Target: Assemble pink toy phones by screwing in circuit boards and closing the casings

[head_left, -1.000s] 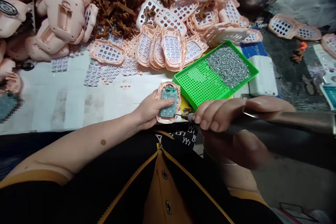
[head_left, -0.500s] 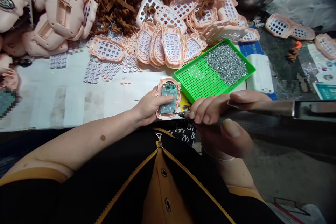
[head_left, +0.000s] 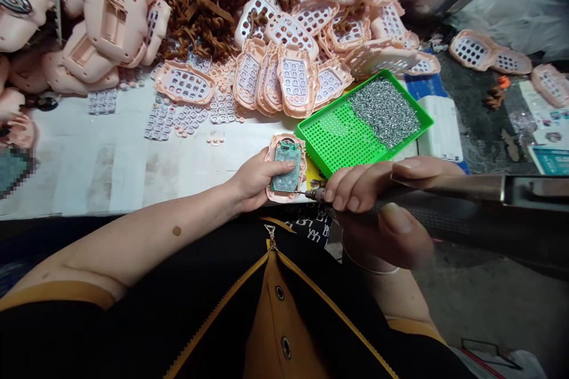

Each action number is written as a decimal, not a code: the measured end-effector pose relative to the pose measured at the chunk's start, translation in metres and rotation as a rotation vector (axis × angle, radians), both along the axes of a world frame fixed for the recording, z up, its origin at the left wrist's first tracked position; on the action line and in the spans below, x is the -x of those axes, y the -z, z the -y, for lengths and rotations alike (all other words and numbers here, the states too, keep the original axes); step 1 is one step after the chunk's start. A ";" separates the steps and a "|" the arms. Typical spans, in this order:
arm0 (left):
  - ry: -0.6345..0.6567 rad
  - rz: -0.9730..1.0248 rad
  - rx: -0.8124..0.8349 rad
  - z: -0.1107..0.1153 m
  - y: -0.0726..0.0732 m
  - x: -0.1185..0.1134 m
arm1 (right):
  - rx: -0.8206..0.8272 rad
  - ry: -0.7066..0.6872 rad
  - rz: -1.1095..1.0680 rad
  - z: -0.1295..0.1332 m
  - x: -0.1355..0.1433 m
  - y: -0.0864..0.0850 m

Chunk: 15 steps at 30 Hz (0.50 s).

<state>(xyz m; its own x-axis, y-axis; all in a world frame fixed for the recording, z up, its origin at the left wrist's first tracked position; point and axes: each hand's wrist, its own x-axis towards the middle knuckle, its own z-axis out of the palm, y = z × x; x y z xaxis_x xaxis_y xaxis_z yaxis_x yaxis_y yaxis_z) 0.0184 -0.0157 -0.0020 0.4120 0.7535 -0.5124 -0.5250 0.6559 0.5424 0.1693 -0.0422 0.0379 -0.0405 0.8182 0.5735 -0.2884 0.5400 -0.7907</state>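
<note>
My left hand [head_left: 256, 179] grips a small pink plastic casing [head_left: 271, 195] near the table's front edge, its thumb lying across the green circuit board [head_left: 284, 179] inside. Wrapped around a dark power screwdriver [head_left: 448, 207], my right hand [head_left: 373, 201] holds the tool level from the right. The thin bit points left and meets the casing's lower right corner; whether it sits in a screw is too small to tell. Just beyond my right hand lies a green perforated tray [head_left: 326, 163], with a heap of small silver screws [head_left: 384, 109] in its far right part.
Pink casings with white button grids [head_left: 296, 80] are piled at the back. Brown parts [head_left: 200, 6] lie heaped beside larger pink shells [head_left: 113, 12] at the left. White keypad pieces [head_left: 159, 120] rest on the table. A metal pot [head_left: 418, 0] stands at the back right.
Both hands keep their hold, with the bit still at the casing's corner. The view has shifted slightly; little else differs.
</note>
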 end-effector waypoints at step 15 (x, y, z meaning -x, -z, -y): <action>0.032 -0.025 -0.044 0.001 0.003 0.000 | 0.008 -0.108 0.040 -0.001 -0.001 0.011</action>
<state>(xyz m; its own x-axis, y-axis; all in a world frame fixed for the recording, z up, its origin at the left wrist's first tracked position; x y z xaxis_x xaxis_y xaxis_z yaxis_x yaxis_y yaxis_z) 0.0187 -0.0162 -0.0054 0.4242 0.7619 -0.4895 -0.4899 0.6477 0.5835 0.1698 -0.0410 0.0270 -0.1514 0.8126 0.5628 -0.3131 0.5007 -0.8071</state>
